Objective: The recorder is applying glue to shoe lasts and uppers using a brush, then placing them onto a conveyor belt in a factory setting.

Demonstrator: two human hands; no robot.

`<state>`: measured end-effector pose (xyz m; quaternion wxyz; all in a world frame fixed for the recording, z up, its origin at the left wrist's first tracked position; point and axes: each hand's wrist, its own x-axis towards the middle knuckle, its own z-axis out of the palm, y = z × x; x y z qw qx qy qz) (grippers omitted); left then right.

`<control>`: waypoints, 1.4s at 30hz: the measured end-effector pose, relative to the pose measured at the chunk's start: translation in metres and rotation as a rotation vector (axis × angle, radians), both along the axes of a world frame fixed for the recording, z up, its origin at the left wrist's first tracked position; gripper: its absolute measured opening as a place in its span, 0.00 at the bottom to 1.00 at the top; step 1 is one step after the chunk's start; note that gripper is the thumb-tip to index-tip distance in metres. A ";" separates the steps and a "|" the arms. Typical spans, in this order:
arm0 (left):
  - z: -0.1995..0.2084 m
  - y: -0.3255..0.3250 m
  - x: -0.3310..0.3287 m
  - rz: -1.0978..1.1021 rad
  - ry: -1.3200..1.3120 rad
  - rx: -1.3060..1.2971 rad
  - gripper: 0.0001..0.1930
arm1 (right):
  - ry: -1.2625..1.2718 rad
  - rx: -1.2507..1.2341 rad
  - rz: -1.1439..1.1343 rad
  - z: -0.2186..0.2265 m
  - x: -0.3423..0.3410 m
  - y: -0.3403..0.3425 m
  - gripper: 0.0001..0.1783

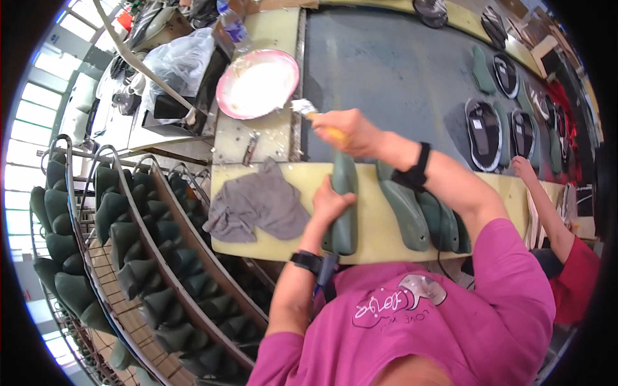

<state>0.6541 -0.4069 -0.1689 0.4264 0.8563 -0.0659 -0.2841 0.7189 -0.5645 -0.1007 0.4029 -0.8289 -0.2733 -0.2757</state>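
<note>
My left hand [330, 203] is closed around the side of a green shoe last [346, 226], which lies lengthwise on the pale yellow bench top [378, 251]. My right hand [353, 132] grips a brush [301, 106] by its yellow handle, above the far end of that last. The brush's white-coated bristles point left, close to a pink-rimmed white basin [223, 98] with white residue inside. Several more green lasts [407, 220] lie on the bench to the right, partly behind my right forearm. A crumpled grey cloth [261, 201] rests left of my left hand.
Beyond the bench runs a dark conveyor belt [386, 71], with shoe uppers [484, 136] at its right. A co-worker's arm [546, 209] reaches in there. Racks full of green lasts [170, 309] stand at lower left. A small tool [250, 148] lies below the basin; a bottle [233, 26] stands behind it.
</note>
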 end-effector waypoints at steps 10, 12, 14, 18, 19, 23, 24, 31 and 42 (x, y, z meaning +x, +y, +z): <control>0.071 -0.026 -0.049 -0.267 0.341 -0.568 0.37 | 0.565 0.542 -0.132 0.059 -0.192 -0.130 0.09; 0.081 -0.039 -0.067 -0.359 0.307 -0.588 0.38 | 0.515 0.540 -0.128 0.068 -0.211 -0.131 0.10; 0.089 -0.049 -0.084 -0.415 0.268 -0.555 0.40 | 0.526 0.585 -0.090 0.059 -0.226 -0.134 0.11; 0.092 -0.056 -0.113 -0.330 0.294 -0.595 0.40 | 0.816 0.573 -0.103 0.021 -0.273 -0.170 0.10; 0.096 -0.056 -0.115 -0.304 0.345 -0.631 0.39 | 0.816 0.576 -0.100 0.013 -0.287 -0.173 0.10; 0.113 -0.076 -0.109 -0.256 0.401 -0.680 0.34 | 0.568 0.616 -0.458 -0.013 -0.327 -0.200 0.06; 0.119 -0.084 -0.101 -0.247 0.429 -0.674 0.33 | 0.396 0.611 -0.597 -0.022 -0.331 -0.207 0.05; 0.102 -0.168 -0.029 -0.293 0.343 -0.569 0.26 | 0.283 -0.038 -0.936 -0.106 -0.359 -0.238 0.13; 0.031 -0.332 0.068 -0.298 0.236 -0.270 0.26 | 0.314 -0.257 -1.035 -0.130 -0.372 -0.218 0.15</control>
